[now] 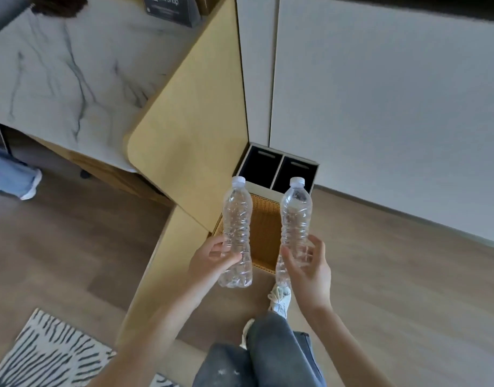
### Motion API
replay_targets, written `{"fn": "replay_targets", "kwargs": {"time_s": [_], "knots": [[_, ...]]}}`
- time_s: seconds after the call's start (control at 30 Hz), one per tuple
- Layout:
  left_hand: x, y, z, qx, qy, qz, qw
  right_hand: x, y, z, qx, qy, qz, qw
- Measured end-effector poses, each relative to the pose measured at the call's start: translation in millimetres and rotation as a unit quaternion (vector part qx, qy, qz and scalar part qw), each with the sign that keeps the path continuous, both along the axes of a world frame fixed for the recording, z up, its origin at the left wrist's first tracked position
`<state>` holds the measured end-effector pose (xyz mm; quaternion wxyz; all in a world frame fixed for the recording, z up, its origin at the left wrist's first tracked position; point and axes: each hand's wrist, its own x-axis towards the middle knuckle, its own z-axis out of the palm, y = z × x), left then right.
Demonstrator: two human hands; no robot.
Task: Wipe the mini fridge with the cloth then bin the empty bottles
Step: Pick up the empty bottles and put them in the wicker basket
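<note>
Two clear, empty plastic bottles with white caps stand upright in front of me, one in each hand. My left hand (212, 261) grips the left bottle (237, 219) near its base. My right hand (310, 263) holds the right bottle (295, 216) by its lower half. Just beyond and below them sits a bin (268, 233) with a woven wicker front and two dark compartments on top, standing on the floor against the white wall. Neither the mini fridge nor the cloth is in view.
A marble-topped counter (58, 74) with a tan wooden end panel (190, 129) rises left of the bin. White cabinet panels (380, 107) fill the right. A zebra-pattern rug (44, 356) lies at bottom left. Another person's leg and shoe (17, 180) show at far left. My own knees (268, 356) are below.
</note>
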<state>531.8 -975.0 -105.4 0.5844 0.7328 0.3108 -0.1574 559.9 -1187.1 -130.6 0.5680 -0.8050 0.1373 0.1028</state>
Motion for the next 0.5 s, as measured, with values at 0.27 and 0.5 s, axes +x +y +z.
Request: {"fn": "replay_targets", "kwargs": {"time_s": [0.27, 0.5], "knots": [[75.0, -7.3, -119.9, -0.006, 0.048, 0.047, 0.998, 71.4, 12.7, -119.6, -0.051, 0.032, 0.017, 0.998], [124.4, 5.0, -271.5, -0.004, 0.06, 0.055, 0.997, 111.7, 28.7, -263.2, -0.055, 0.046, -0.008, 0.997]]}}
